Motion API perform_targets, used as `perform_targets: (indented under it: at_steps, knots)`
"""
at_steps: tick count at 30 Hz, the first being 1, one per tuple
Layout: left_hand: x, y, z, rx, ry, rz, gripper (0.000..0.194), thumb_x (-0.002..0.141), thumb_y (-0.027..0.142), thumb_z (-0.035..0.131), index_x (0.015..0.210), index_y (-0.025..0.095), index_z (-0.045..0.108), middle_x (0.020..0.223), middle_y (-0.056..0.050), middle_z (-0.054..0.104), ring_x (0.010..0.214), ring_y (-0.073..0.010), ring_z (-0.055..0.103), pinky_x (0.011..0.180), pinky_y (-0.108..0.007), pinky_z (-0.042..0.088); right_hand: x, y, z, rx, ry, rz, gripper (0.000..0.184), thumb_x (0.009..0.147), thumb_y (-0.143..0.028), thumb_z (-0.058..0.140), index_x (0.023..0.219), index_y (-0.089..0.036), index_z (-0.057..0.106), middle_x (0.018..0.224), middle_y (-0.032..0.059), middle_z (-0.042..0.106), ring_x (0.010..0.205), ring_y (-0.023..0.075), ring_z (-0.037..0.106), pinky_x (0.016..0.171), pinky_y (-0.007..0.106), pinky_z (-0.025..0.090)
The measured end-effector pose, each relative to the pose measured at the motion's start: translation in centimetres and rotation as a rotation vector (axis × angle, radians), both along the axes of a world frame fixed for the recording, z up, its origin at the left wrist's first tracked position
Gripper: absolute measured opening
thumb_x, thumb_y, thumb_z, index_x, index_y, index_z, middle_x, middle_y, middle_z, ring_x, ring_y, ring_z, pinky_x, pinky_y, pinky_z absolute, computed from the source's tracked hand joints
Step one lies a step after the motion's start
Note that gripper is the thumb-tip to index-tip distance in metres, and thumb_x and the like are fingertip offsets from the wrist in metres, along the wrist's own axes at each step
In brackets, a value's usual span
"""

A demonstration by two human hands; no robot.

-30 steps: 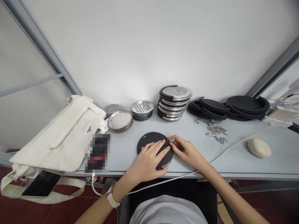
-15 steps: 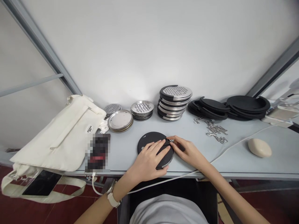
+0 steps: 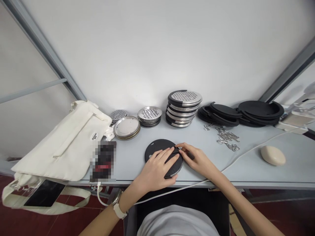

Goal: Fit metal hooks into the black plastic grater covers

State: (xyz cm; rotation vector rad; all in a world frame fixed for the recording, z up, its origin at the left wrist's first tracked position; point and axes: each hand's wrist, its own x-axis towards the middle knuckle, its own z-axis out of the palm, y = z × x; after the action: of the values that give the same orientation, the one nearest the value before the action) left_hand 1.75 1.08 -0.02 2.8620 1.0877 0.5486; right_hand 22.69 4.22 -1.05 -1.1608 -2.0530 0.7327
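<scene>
A round black disc [image 3: 159, 145] with a silver lower rim lies near the table's front edge. My left hand [image 3: 157, 168] rests flat across its top, fingers stretched out and the thumb along the near rim. At the disc's right side, the thumb and forefinger of my right hand [image 3: 194, 157] are pinched together on a small shiny metal piece [image 3: 176, 147]. My fingertips partly hide that piece, so its exact shape does not show. Behind the right hand lie several loose metal clasps [image 3: 227, 135].
Metal grater discs [image 3: 186, 97] with black rims are stacked by the wall. Left of them stand smaller grater plates [image 3: 149, 113] and plain metal lids [image 3: 126, 127]; to the right, black covers [image 3: 259, 111]. A white bag [image 3: 61, 141], cable [image 3: 236, 160] and beige rounded object [image 3: 273, 155] flank my hands.
Very little differs. The fingers of my right hand shift slightly around the small metal piece at the disc's edge; my left hand stays in place on the disc.
</scene>
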Motion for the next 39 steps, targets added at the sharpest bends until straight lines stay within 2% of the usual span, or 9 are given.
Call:
perform_targets:
  at_steps: [11, 15, 20, 24, 29, 39]
  knots:
    - [-0.05, 0.01, 0.09, -0.006, 0.003, 0.002, 0.06, 0.084, 0.035, 0.053, 0.139, 0.019, 0.037, 0.146, -0.01, 0.033, 0.136, -0.023, 0.028, 0.11, -0.04, 0.028, -0.13, -0.1, 0.14, -0.024, -0.019, -0.016, 0.028, 0.094, -0.034, 0.038, 0.113, -0.02, 0.053, 0.065, -0.003, 0.053, 0.057, 0.0129, 0.052, 0.059, 0.023, 0.043]
    - [-0.05, 0.02, 0.13, -0.006, 0.004, 0.0, 0.06, 0.084, 0.034, 0.053, 0.139, 0.019, 0.036, 0.146, -0.011, 0.033, 0.136, -0.0233, 0.028, 0.109, -0.041, 0.028, -0.05, -0.02, 0.02, -0.033, -0.022, -0.011, 0.028, 0.095, -0.035, 0.036, 0.112, -0.02, 0.052, 0.066, -0.0026, 0.054, 0.06, 0.0133, 0.052, 0.061, 0.024, 0.044]
    - [0.03, 0.01, 0.09, -0.006, -0.003, 0.002, 0.061, 0.083, 0.035, 0.054, 0.139, 0.019, 0.036, 0.146, -0.011, 0.033, 0.135, -0.0237, 0.029, 0.109, -0.041, 0.029, 0.13, 0.05, 0.01, -0.04, -0.019, 0.002, 0.029, 0.094, -0.036, 0.038, 0.113, -0.02, 0.054, 0.072, 0.0008, 0.061, 0.068, 0.0153, 0.058, 0.07, 0.027, 0.048]
    - [0.03, 0.01, 0.13, -0.006, 0.002, 0.001, 0.061, 0.083, 0.034, 0.054, 0.139, 0.02, 0.036, 0.147, -0.011, 0.033, 0.136, -0.0238, 0.029, 0.109, -0.041, 0.028, 0.16, 0.09, -0.03, -0.035, 0.015, 0.008, 0.028, 0.094, -0.034, 0.039, 0.113, -0.021, 0.055, 0.086, 0.0044, 0.067, 0.08, 0.018, 0.063, 0.079, 0.032, 0.05]
    - [0.01, 0.01, 0.19, -0.003, -0.005, -0.003, 0.061, 0.083, 0.034, 0.054, 0.14, 0.021, 0.035, 0.146, -0.011, 0.034, 0.135, -0.0251, 0.03, 0.108, -0.042, 0.03, 0.09, 0.23, -0.05, 0.02, 0.052, 0.016, 0.026, 0.094, -0.03, 0.041, 0.11, -0.023, 0.059, 0.104, 0.0069, 0.067, 0.095, 0.0199, 0.063, 0.086, 0.034, 0.05]
    - [0.0, 0.03, 0.1, 0.005, 0.0, 0.004, 0.061, 0.083, 0.035, 0.054, 0.14, 0.02, 0.036, 0.146, -0.01, 0.033, 0.135, -0.024, 0.03, 0.109, -0.041, 0.03, 0.26, 0.4, -0.24, 0.062, 0.037, 0.005, 0.026, 0.094, -0.029, 0.042, 0.111, -0.023, 0.06, 0.107, 0.0069, 0.067, 0.101, 0.02, 0.062, 0.089, 0.035, 0.049]
